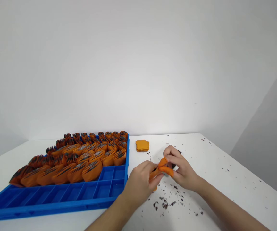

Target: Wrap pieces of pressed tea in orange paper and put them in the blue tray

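Note:
My left hand (140,179) is closed on a small bundle of flat orange pieces (154,173), pinched between thumb and fingers. From the right, my right hand (183,166) meets it, with orange finger covers (166,171) on its thumb and index finger. Those two covered tips come together at the bundle's end; what they pinch is too small to make out. Behind the right hand lies a dark object (180,152), mostly hidden. Part of another orange piece shows below the left fingertips.
A blue compartment tray (56,207) at left holds rows of orange bundles (92,170) with dark edges; several front compartments are bare. A stack of orange pieces (142,145) sits farther back on the white table (225,179). Dark scraps (164,204) litter the surface around my hands.

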Demonstrator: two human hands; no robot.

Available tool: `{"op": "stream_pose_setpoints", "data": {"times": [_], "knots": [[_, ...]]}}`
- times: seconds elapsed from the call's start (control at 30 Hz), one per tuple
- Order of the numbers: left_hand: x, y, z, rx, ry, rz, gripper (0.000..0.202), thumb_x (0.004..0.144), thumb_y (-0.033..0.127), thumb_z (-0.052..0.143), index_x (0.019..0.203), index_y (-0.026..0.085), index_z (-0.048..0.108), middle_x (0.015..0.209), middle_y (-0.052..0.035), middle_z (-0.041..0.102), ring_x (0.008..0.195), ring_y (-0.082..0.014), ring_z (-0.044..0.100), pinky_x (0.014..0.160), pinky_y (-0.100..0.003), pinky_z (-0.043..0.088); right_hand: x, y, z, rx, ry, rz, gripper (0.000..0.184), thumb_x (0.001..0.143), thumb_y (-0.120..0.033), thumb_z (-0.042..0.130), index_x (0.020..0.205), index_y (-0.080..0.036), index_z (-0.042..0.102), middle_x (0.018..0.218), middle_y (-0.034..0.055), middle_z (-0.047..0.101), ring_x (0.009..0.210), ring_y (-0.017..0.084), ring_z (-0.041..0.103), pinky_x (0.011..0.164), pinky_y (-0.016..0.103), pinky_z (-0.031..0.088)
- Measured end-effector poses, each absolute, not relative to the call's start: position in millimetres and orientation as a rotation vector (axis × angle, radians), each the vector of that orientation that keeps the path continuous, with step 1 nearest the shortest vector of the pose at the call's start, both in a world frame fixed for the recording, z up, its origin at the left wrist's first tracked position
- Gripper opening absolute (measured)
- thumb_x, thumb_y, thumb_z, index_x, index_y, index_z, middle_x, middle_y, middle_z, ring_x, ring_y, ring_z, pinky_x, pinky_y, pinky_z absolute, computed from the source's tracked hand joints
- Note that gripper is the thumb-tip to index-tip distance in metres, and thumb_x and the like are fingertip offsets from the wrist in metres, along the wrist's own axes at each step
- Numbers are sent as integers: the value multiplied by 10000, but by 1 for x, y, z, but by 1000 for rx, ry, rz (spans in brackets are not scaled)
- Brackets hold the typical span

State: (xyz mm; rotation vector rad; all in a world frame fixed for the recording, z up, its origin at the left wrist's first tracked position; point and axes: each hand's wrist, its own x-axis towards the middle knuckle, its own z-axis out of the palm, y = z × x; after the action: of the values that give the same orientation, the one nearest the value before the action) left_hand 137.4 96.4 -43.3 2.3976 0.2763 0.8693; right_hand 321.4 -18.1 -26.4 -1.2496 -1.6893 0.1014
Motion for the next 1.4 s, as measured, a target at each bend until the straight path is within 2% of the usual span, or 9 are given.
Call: {"op": "stream_pose_setpoints", "data": {"times": [0.13,0.27,0.37,0.43,0.57,0.77,1.03,1.2,1.4], "knots": [[132,101,-32,2427,197,970,268,962,272,751,1212,192,697,1147,-110,721,1090,-289,679,978,-429,570,321,-16,-33,-1267,-1682,138,211,1100,-333,556,931,-241,643,1003,58,492,777,182,512,599,324,549],[125,106,-15,2446,163,869,136,1028,273,684,1102,206,777,1015,-73,684,981,-239,666,894,-373,557,320,-13,-37,-1291,-1681,131,191,1093,-357,585,961,-243,663,1001,52,504,754,168,512,593,308,542],[115,108,-4,2484,232,729,214,1066,293,643,975,223,824,948,-47,666,872,-201,664,797,-328,530,316,-12,-40,-1287,-1709,124,162,1078,-377,636,994,-247,685,1011,53,534,769,164,523,606,300,530],[103,110,0,2518,305,695,281,1082,307,618,925,223,834,914,-37,647,793,-177,651,732,-309,506,314,-13,-43,-1276,-1738,160,131,1070,-385,652,1112,-264,680,1035,58,554,822,177,563,626,302,545],[62,127,-1,2596,499,837,342,1097,390,585,943,247,855,813,-15,586,719,-171,616,670,-297,473,316,-16,-45,-1302,-1737,201,332,1045,-379,676,1344,-296,557,1067,59,565,854,191,608,629,319,551],[-17,184,-16,2629,796,1183,390,1077,536,588,1011,260,855,789,8,603,689,-154,630,687,-276,519,322,-18,-41,-1358,-1713,191,294,1053,-370,631,1319,-303,525,1072,62,544,868,205,613,622,335,542],[-45,206,-44,2644,783,1305,494,1105,569,509,869,213,758,780,7,588,760,-162,708,975,-323,639,321,-17,-44,-1359,-1770,163,331,1027,-369,668,1318,-299,527,1023,58,562,814,204,563,597,327,511],[-45,202,-53,2640,733,1277,506,1124,551,449,874,235,756,746,-8,598,721,-177,699,838,-298,685,323,-16,-46,-1327,-1800,141,334,1029,-346,666,1333,-298,536,1005,54,555,783,193,533,582,316,484],[-50,199,-45,2642,782,1197,396,1078,521,592,976,221,830,826,-15,687,759,-165,728,808,-280,614,323,-16,-48,-1347,-1825,155,226,1025,-343,673,1228,-290,590,1013,58,541,785,190,517,572,308,472]]}}
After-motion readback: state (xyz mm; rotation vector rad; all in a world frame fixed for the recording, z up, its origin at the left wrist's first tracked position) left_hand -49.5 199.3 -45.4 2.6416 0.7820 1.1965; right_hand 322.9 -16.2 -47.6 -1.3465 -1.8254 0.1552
